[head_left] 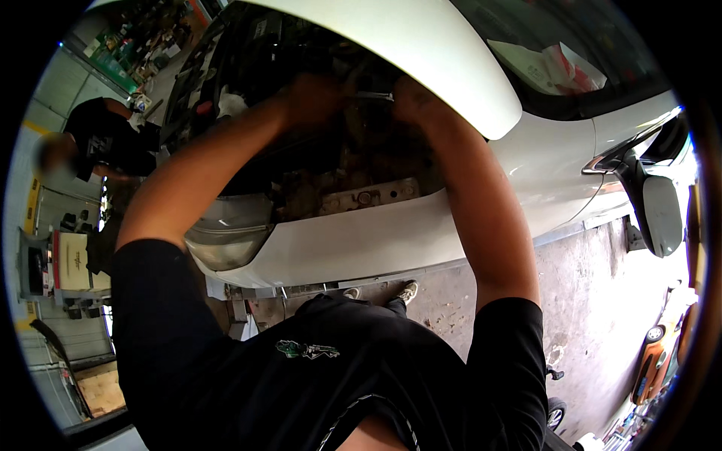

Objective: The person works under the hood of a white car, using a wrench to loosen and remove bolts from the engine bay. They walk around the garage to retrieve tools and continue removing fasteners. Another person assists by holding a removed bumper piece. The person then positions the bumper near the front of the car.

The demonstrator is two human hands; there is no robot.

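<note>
Strong light reaches you from the right: the floor (pixel 594 293) there washes out nearly white, and the hood (pixel 429 52) gleams. The engine bay (pixel 376 161) is dim; your left hand (pixel 314 100) and right hand (pixel 413 101) sit in shadow, outlines soft. Fisheye bends edges toward a black rim.

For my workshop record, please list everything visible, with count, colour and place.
Car: 1, white, centre
Headlight: 1, clear, left of centre
Side mirror: 1, pale, right
Papers: 2+, white and red, upper right
Shiny bar: 1, silver, engine bay
Second car: 1, orange, lower right
Co-worker: 1, black-clad, left
Clutter: many, mixed, upper left
Shoes: 2, pale, below car
Shirt: 1, black, bottom
Left hand: 1, blurred, engine bay
Right hand: 1, shaded, engine bay
</note>
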